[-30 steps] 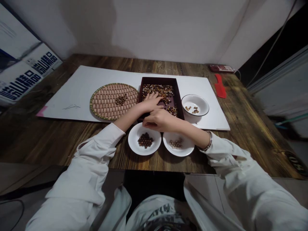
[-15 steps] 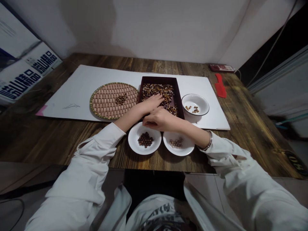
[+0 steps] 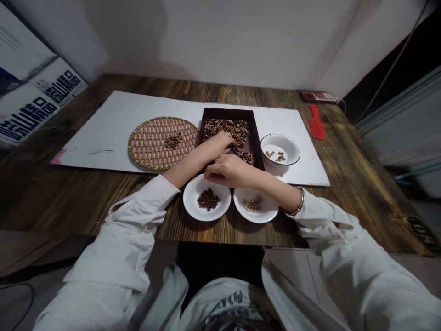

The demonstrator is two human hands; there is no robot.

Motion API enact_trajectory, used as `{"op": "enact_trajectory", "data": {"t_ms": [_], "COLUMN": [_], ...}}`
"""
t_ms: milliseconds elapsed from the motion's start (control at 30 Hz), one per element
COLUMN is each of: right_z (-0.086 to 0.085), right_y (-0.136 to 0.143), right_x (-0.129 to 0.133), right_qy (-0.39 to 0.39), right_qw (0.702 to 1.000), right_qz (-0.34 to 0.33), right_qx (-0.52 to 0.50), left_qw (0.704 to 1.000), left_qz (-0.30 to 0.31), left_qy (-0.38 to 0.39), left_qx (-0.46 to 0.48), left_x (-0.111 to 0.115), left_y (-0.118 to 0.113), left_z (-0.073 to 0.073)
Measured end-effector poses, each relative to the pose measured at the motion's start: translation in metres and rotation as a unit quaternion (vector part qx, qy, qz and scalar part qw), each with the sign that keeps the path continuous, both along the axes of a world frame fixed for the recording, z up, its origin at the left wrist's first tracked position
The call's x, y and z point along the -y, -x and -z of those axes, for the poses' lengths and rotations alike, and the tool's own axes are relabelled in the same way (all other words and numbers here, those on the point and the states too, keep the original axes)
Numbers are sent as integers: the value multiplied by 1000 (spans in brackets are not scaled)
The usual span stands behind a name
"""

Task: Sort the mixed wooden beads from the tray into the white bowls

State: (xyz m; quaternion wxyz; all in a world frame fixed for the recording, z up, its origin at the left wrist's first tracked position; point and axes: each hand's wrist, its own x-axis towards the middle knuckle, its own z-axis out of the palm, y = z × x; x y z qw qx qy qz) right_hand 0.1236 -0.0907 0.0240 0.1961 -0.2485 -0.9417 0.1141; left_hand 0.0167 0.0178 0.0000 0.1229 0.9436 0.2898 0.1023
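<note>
A dark maroon tray [image 3: 257, 133] holds many small round beads [image 3: 227, 125] in brown, yellow and pale tones. My left hand [image 3: 218, 142] reaches over the tray's near left part, fingers bent down among the beads; its fingertips are partly hidden. My right hand [image 3: 231, 170] is closed above the tray's near edge, just in front of my left wrist, and what its curled fingers hold is hidden. Below it stand a white bowl [image 3: 191, 209] with dark brown beads [image 3: 208, 199] and another white bowl [image 3: 241, 214] with pale pinkish beads [image 3: 252, 204].
Left of the tray, a round woven mat [image 3: 148, 147] carries a small cluster of brownish beads. On the right, a dark-rimmed white bowl [image 3: 291, 149] contains a few yellowish beads. A white board [image 3: 99, 124] lies underneath. Farther right are a red comb-like tool [image 3: 316, 123] and a power strip [image 3: 319, 97].
My left hand's fingers, stretched out over the beads before, are now bent down into them. My right hand stays closed in nearly the same place.
</note>
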Motion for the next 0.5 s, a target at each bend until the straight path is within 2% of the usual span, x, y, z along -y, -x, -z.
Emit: {"op": "enact_trajectory", "data": {"t_ms": [133, 267, 500], "right_z": [1, 1, -1], "right_y": [0, 1, 0], "right_x": [-1, -1, 0], "right_qy": [0, -2, 0], "right_qw": [1000, 1000, 1000], "right_qz": [0, 0, -3], "right_qx": [-2, -4, -3], "left_qw": [998, 999, 998], "left_qz": [-20, -17, -12], "left_qy": [-1, -2, 57], "left_qx": [-55, -45, -6], "left_x": [5, 7, 7], "left_y": [1, 2, 4], "left_z": [-6, -5, -5]}}
